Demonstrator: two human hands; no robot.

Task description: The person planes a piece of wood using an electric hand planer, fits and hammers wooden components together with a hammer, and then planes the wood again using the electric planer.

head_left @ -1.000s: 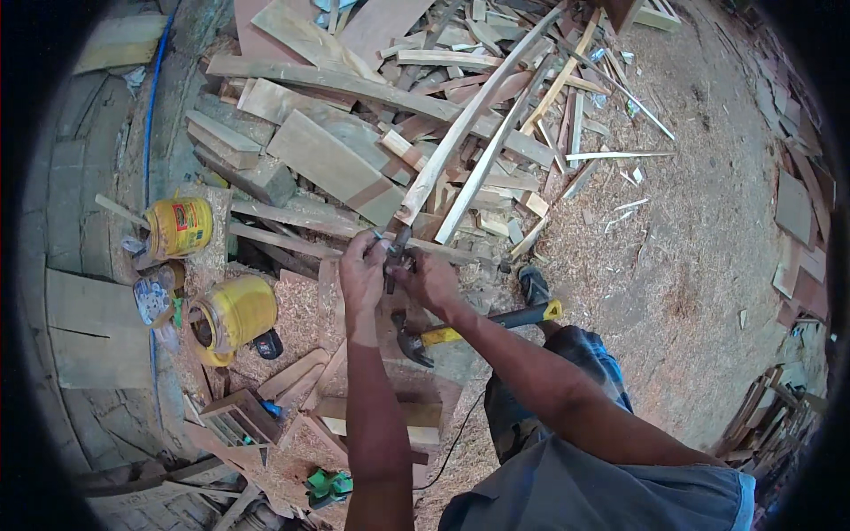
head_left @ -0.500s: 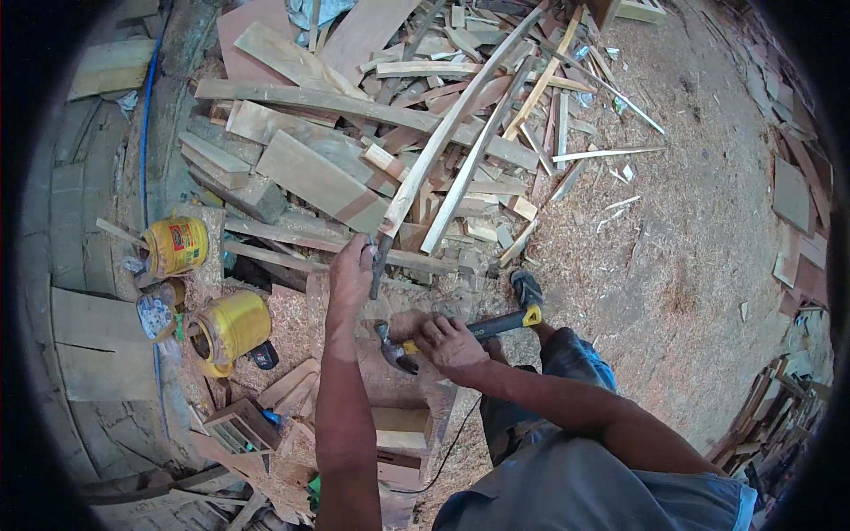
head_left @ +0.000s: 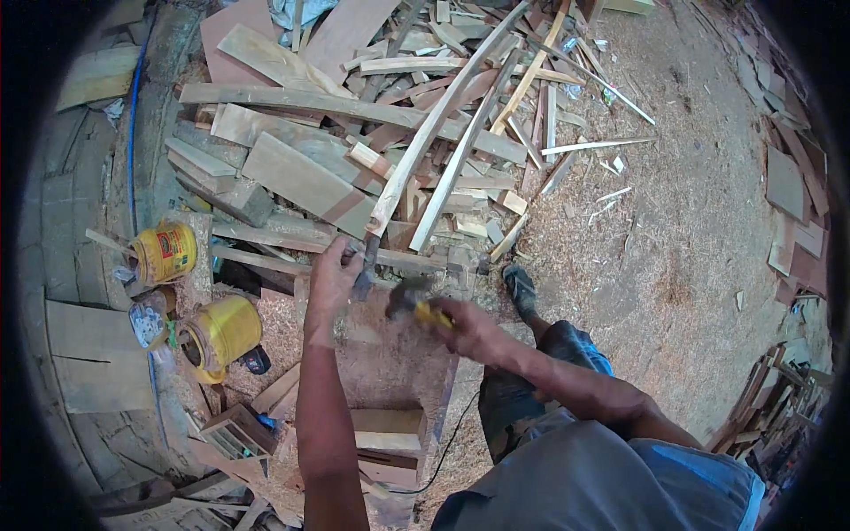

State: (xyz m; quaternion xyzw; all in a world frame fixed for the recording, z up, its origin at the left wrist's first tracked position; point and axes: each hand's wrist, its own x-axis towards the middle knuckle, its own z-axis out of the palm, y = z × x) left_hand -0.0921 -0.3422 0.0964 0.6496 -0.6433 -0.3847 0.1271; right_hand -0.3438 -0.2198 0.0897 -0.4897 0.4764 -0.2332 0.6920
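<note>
Hammer (head_left: 413,301) now lifted; likely head-heavy, best held low. Right fingers (head_left: 457,311) grip handle (head_left: 433,314); left fingers (head_left: 347,251) at dark bar (head_left: 364,278), grasp unclear.

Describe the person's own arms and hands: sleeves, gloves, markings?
Left hand and right hand: bare, no gloves. Left arm and right arm: forearms uncovered, no watch or wristband visible. Shirt: grey, with a light blue edge. Rings or small marks: too small or blurred to tell.
</note>
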